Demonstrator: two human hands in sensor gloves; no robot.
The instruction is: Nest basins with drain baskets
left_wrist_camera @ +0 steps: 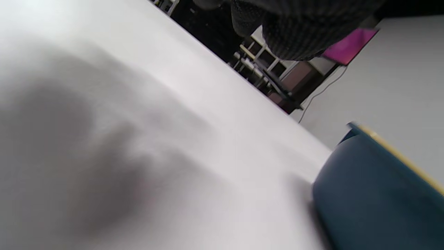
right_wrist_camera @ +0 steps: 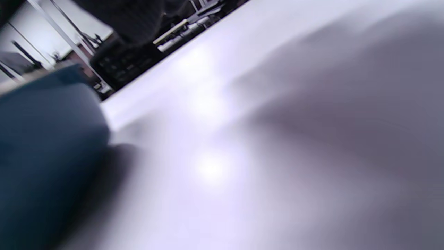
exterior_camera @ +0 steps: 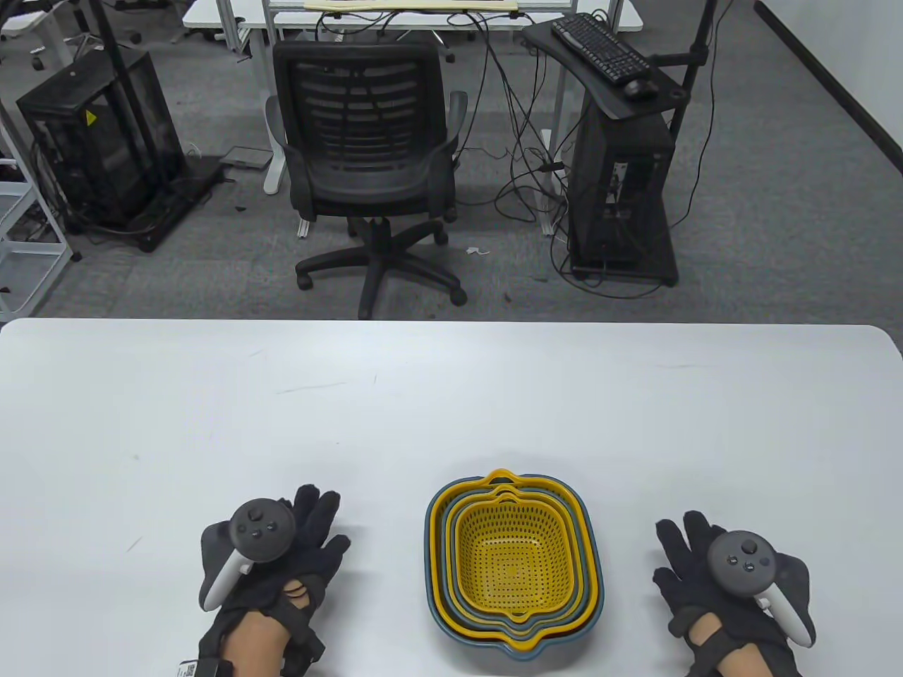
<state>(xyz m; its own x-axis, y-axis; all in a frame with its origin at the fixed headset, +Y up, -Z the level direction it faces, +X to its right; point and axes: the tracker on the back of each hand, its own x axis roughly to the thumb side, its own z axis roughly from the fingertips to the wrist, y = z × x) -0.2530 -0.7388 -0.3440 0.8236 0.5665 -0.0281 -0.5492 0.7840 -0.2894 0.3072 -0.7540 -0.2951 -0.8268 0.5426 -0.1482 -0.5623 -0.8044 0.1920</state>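
A nested stack stands on the white table (exterior_camera: pixel 451 395) near its front edge: a blue-grey basin (exterior_camera: pixel 591 613) outermost, yellow and blue rims inside it, and a yellow perforated drain basket (exterior_camera: pixel 509 560) innermost. My left hand (exterior_camera: pixel 310 529) lies flat on the table to the left of the stack, fingers spread, holding nothing. My right hand (exterior_camera: pixel 681 557) lies flat to the right of the stack, also holding nothing. The basin's dark blue wall shows in the left wrist view (left_wrist_camera: pixel 374 201) and in the right wrist view (right_wrist_camera: pixel 41 152). Gloved fingers (left_wrist_camera: pixel 295 31) hang at the top of the left wrist view.
Beyond the table's far edge stand a black office chair (exterior_camera: pixel 367 162), a black computer cart (exterior_camera: pixel 621 190) with a keyboard on top, and a black case (exterior_camera: pixel 99 155) at the left. The table bears only the stack and my hands.
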